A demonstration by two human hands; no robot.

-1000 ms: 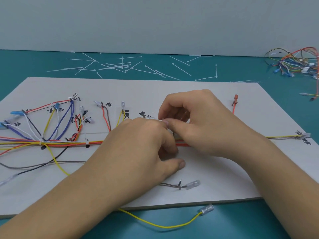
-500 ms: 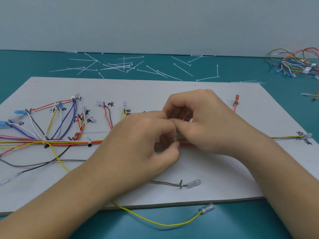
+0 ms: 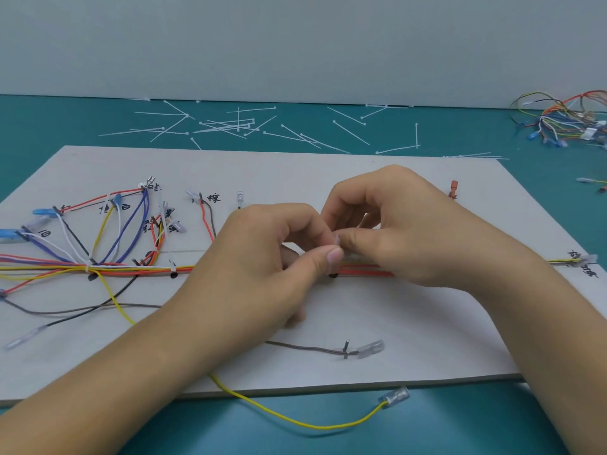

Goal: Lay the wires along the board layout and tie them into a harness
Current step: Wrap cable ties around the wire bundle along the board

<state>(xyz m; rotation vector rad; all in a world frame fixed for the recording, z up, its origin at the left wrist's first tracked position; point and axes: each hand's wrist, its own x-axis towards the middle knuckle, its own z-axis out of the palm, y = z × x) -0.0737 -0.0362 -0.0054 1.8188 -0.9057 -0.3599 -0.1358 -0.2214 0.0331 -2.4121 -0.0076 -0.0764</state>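
Layout board [image 3: 328,172]: handwritten black characters beside wire ends.
- "棕" [image 3: 214,198]: left of the board's centre, toward its far edge, by a red and brown wire pair [image 3: 204,218].
- "白" [image 3: 44,233]: near the board's left edge.
- "白" [image 3: 125,206]: further in from that edge.
- "黑" [image 3: 169,212]: partly covered by wires.
- Right-edge characters [image 3: 588,269]: not legible.

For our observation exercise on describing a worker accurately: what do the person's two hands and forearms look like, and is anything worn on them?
Both the left hand and right hand are bare: no gloves, rings or tape. The left forearm and right forearm show no sleeves, watch or bracelet within the frame. Visible fingernails are short and unpainted.
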